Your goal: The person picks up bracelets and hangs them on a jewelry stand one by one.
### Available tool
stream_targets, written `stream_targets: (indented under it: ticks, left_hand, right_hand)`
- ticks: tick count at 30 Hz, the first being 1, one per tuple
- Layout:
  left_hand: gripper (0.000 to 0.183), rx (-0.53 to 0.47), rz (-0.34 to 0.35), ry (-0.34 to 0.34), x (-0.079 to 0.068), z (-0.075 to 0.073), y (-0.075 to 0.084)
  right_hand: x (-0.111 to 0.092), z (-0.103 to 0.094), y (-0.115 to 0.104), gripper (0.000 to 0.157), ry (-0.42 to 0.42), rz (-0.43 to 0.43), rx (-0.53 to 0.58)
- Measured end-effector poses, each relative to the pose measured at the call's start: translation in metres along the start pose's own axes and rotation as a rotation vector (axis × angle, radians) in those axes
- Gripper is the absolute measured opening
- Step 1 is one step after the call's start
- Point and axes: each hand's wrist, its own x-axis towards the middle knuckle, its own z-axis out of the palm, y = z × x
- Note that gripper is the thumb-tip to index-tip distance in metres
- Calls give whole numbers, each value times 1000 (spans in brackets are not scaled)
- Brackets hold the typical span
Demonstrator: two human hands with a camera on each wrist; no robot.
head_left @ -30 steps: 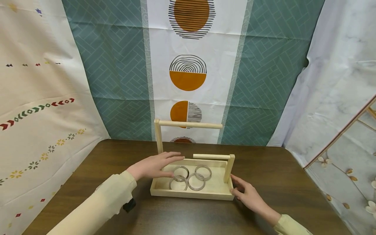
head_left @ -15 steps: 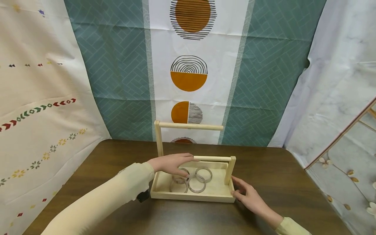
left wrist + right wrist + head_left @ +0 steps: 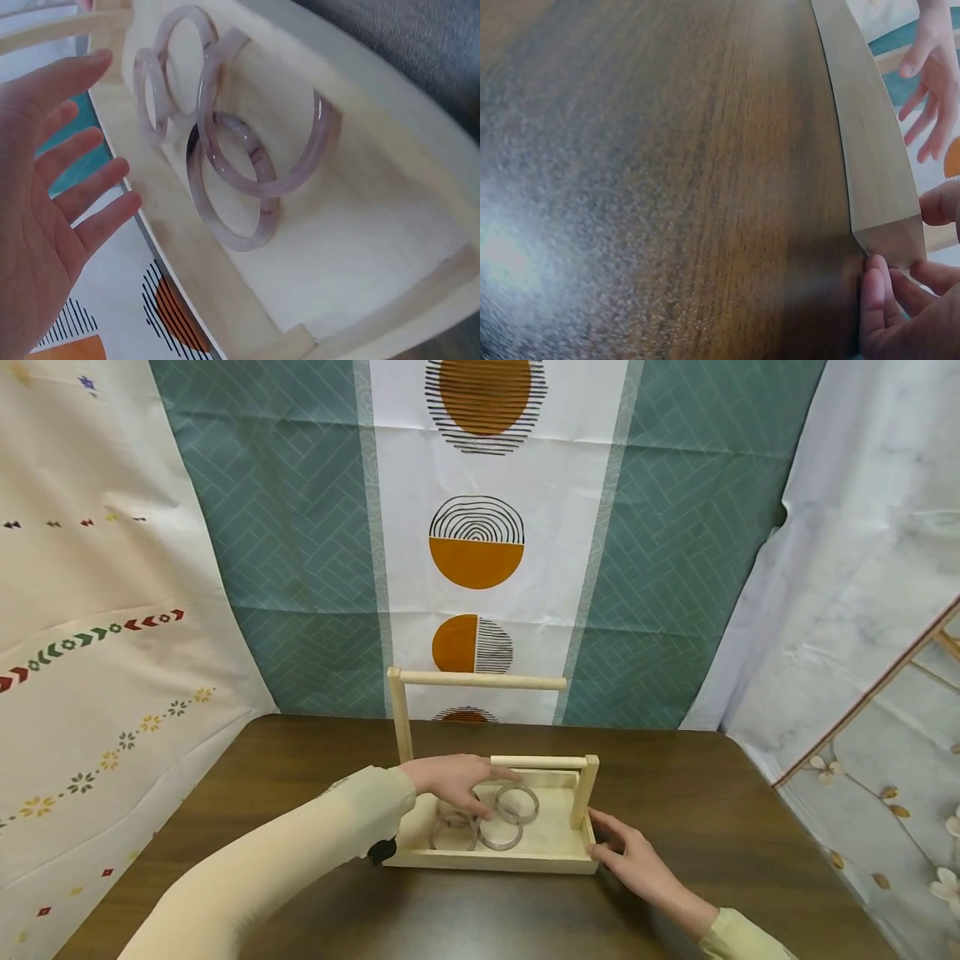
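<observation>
Bangles lie near left hand, fingers spread; right hand, fingers bent, holds tray

Tray: pale wood
Rings: four, mauve, partly overlapping, inside the tray
Left hand: fingers spread, near the rings
Tabletop: dark, upper right
</observation>
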Motion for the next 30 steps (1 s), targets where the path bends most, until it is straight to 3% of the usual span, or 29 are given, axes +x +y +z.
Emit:
stream_targets:
  ticks: [5, 11, 15, 22, 30]
  left_hand:
    - [75, 13, 4, -12, 9, 4, -4]
    - [72, -47, -22, -15, 15, 14, -6]
    - [69, -22, -16, -7, 19, 18, -7]
    - [65, -32, -1, -10, 23, 12, 0]
    - [61, 4, -19, -13, 29, 13, 1]
  right_hand:
    - [1, 1, 0, 61, 21, 25, -16]
    - [-2, 4, 0, 58, 51, 93, -17]
    - [-4, 6, -2, 57, 60, 111, -20]
    - [-5, 4, -1, 57, 58, 80, -38]
    - [-8, 0, 5, 61, -2, 30, 7]
